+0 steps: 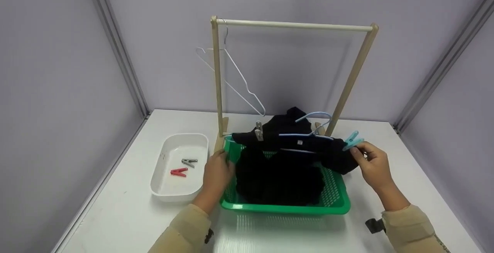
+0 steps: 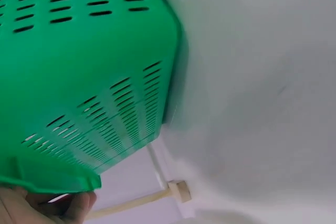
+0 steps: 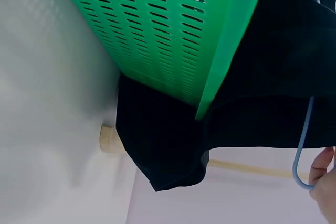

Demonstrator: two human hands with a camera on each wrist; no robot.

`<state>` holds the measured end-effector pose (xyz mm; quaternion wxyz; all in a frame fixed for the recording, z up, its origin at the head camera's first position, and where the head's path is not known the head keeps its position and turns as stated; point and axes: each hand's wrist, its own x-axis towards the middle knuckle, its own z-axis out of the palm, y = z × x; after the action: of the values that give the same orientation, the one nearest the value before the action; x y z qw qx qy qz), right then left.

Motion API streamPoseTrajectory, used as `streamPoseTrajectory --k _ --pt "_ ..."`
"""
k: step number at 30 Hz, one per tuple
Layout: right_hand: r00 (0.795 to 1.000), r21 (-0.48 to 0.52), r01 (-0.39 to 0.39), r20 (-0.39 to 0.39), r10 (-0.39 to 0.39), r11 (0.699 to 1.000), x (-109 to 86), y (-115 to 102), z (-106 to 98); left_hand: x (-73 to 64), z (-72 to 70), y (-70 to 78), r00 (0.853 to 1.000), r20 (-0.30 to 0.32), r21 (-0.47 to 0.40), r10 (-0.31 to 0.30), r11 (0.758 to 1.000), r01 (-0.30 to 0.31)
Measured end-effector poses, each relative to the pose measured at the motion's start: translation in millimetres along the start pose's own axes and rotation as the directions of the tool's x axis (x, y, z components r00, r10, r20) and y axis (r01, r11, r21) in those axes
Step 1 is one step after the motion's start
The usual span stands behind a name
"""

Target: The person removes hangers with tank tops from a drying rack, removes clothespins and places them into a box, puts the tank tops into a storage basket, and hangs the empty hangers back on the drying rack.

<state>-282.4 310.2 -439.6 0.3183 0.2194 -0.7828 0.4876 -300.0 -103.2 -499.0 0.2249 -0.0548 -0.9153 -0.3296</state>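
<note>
My left hand (image 1: 219,170) grips the left rim of a green plastic basket (image 1: 285,208), with its fingers under the rim in the left wrist view. My right hand (image 1: 376,166) pinches the end of a light-blue clothes hanger (image 3: 300,161). A black garment (image 1: 278,179) drapes over the hanger and fills much of the basket; part of it hangs outside in the right wrist view. A light-blue clothespin (image 1: 352,141) sits on the cloth beside my right fingers. A grey clothespin (image 1: 259,130) clips the cloth near the hanger's left end.
Left of the basket, a white tray (image 1: 162,191) holds a red clothespin (image 1: 178,172) and a grey clothespin (image 1: 189,162). Behind stands a wooden rack (image 1: 293,24). A bare white hanger (image 1: 247,83) hangs at the rack's left end.
</note>
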Motion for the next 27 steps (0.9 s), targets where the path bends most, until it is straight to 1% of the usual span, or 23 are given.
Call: streamPoseTrajectory --k 3,6,9,11,13,14,15,17,19,20,21,22,23,25,27 --pt "1.0 0.011 -0.022 0.008 0.022 1.0 -2.1 2.3 0.5 4.8 -9.4 4.3 0.994 0.104 0.018 -0.025 1.0 0.024" --pt "1.0 0.03 -0.03 0.009 0.029 0.999 -3.5 4.0 0.5 12.8 -19.3 11.9 0.982 0.188 0.02 -0.019 1.0 0.015" --pt "1.0 0.048 -0.019 0.003 0.018 0.999 -3.8 3.3 0.5 23.5 -25.8 19.2 0.97 0.24 -0.034 0.027 0.999 -0.02" --pt "1.0 0.061 -0.015 0.0 0.015 0.998 -4.0 1.8 0.6 31.2 -28.9 24.0 0.957 0.283 -0.104 0.054 0.994 -0.026" --pt "1.0 0.071 -0.017 -0.003 0.018 0.997 -4.4 0.0 0.5 38.1 -30.2 28.0 0.935 0.346 -0.178 0.077 0.984 -0.015" --pt "1.0 0.076 -0.022 -0.004 0.022 0.997 -4.7 -0.8 0.2 41.6 -29.9 29.8 0.919 0.383 -0.218 0.091 0.976 -0.005" --pt "1.0 0.08 -0.026 -0.004 0.027 0.996 -5.0 -1.6 -0.1 45.2 -29.6 31.7 0.899 0.425 -0.255 0.102 0.967 0.011" --pt "0.999 0.078 -0.034 -0.004 0.035 0.996 -5.4 -2.3 -1.0 51.6 -28.0 35.0 0.854 0.504 -0.313 0.124 0.948 0.047" --pt "0.999 0.077 -0.041 -0.002 0.042 0.996 -5.8 -2.2 -2.1 57.9 -25.0 38.2 0.809 0.568 -0.351 0.152 0.934 0.072" --pt "0.999 0.074 -0.043 -0.002 0.043 0.996 -6.0 -2.2 -2.6 61.2 -23.3 40.0 0.79 0.588 -0.368 0.171 0.927 0.072" --pt "0.999 0.073 -0.043 -0.002 0.044 0.996 -6.2 -2.3 -3.1 63.9 -21.6 41.8 0.776 0.603 -0.379 0.187 0.922 0.073" --pt "0.999 0.072 -0.046 -0.004 0.047 0.996 -6.5 -2.3 -3.8 66.5 -19.6 43.4 0.766 0.609 -0.389 0.204 0.919 0.064" --pt "0.999 0.073 -0.05 -0.007 0.051 0.996 -6.8 -2.7 -4.4 68.7 -17.8 45.3 0.761 0.612 -0.394 0.215 0.917 0.059" --pt "0.998 0.076 -0.06 -0.017 0.062 0.995 -7.5 -3.6 -5.5 72.1 -15.1 48.5 0.754 0.616 -0.386 0.229 0.922 0.036" --pt "0.997 0.074 -0.077 -0.026 0.079 0.994 -8.1 -4.8 -6.4 73.3 -14.1 50.8 0.749 0.633 -0.352 0.194 0.934 0.055"
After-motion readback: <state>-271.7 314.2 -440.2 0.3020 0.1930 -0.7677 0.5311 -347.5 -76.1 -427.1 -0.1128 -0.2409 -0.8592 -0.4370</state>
